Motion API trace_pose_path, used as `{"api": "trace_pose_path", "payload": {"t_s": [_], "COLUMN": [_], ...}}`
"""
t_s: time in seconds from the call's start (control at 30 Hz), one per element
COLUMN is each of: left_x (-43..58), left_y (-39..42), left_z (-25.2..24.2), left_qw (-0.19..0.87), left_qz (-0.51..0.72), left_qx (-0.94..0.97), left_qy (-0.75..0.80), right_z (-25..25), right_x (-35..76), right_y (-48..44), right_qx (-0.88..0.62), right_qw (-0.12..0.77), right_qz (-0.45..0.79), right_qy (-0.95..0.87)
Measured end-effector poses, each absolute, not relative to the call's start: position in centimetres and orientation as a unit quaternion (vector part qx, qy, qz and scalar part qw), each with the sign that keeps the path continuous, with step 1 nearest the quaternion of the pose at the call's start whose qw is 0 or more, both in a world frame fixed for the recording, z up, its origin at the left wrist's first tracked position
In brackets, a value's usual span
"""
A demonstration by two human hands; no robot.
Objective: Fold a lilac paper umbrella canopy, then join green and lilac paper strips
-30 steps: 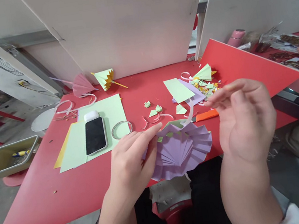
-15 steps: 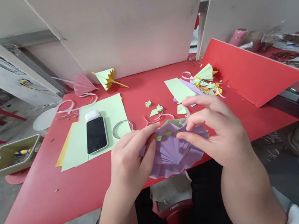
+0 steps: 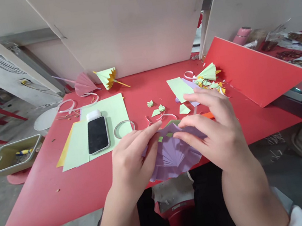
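A pleated purple paper fan [image 3: 175,155] with a scalloped edge hangs at the table's front edge, between both hands. Small green diamond shapes show along its upper part, and a bit of green paper peeks out behind. My left hand [image 3: 136,155] grips the purple paper's left side between thumb and fingers. On the right of its upper edge, my right hand [image 3: 213,129] pinches the paper with thumb and index finger, the other fingers raised. A thin pale strip [image 3: 195,109] shows by the right fingers. Part of an orange tool [image 3: 208,115] lies behind that hand.
On the red table [image 3: 94,187] lie a phone [image 3: 97,135], a white earphone case [image 3: 93,115], green sheets [image 3: 115,107], a roll of tape [image 3: 124,129] and green scraps [image 3: 184,109]. Paper umbrellas [image 3: 107,78] stand at the back. A red board [image 3: 255,69] leans at right.
My right hand has shifted slightly left along the paper's upper edge, and its fingers have come down. The pale strip they held is now mostly hidden. The orange tool has come into view.
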State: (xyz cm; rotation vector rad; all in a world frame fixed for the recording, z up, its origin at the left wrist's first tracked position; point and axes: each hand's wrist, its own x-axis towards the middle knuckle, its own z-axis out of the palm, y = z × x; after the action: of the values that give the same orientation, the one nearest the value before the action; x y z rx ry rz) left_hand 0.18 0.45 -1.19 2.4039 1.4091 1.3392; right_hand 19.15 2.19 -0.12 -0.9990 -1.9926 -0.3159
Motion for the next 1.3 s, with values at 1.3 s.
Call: {"api": "trace_pose_path", "payload": {"t_s": [1.3], "left_x": [0.9], "left_y": [0.7], "left_z": [-1.7], "left_qw": [-0.025], "left_qz": [0.427], "left_qx": [0.789], "left_qy": [0.44], "right_z": [0.3], "right_x": [18.9], "right_y": [1.6], "right_qx": [-0.398], "right_qw": [0.455], "right_qz": [-0.014], "right_qy": [-0.796]}}
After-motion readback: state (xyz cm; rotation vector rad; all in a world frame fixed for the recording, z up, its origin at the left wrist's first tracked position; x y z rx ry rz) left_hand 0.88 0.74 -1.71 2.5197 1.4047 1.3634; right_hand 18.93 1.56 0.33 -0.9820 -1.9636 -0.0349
